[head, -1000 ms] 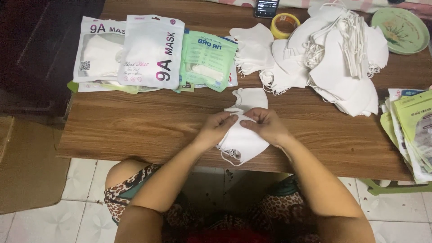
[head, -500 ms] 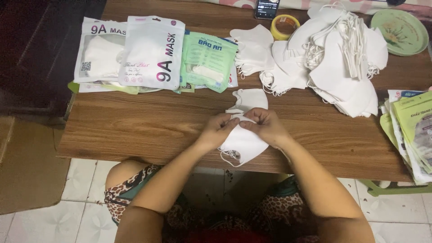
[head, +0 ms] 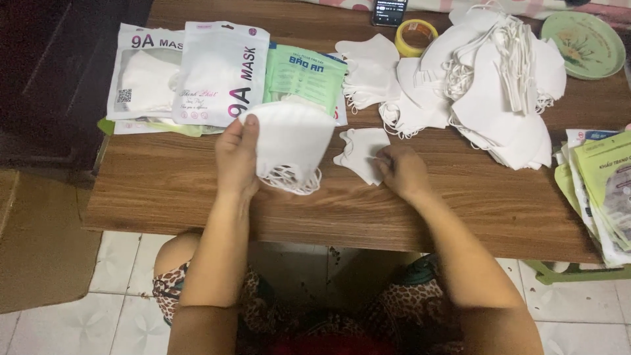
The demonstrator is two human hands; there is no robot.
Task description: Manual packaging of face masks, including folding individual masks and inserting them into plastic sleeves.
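Note:
My left hand (head: 236,158) holds a folded white face mask (head: 289,141) by its left edge, lifted just over the wooden table (head: 197,190), ear loops dangling below. To its right my right hand (head: 402,172) rests with curled fingers on another white mask (head: 361,152) lying flat on the table. A big loose heap of white masks (head: 499,98) lies behind the right hand, with a smaller stack (head: 368,69) beside it.
Sealed mask packets, two white (head: 220,72) and one green (head: 305,75), lie at the back left. A yellow tape roll (head: 416,36), a phone (head: 390,11) and a green plate (head: 583,45) sit at the back. Empty printed packets (head: 601,190) are stacked at the right edge.
Both hands were together on one mask at the table's front. Now the left hand has carried that mask up and to the left, and the right hand has moved onto the mask lying behind.

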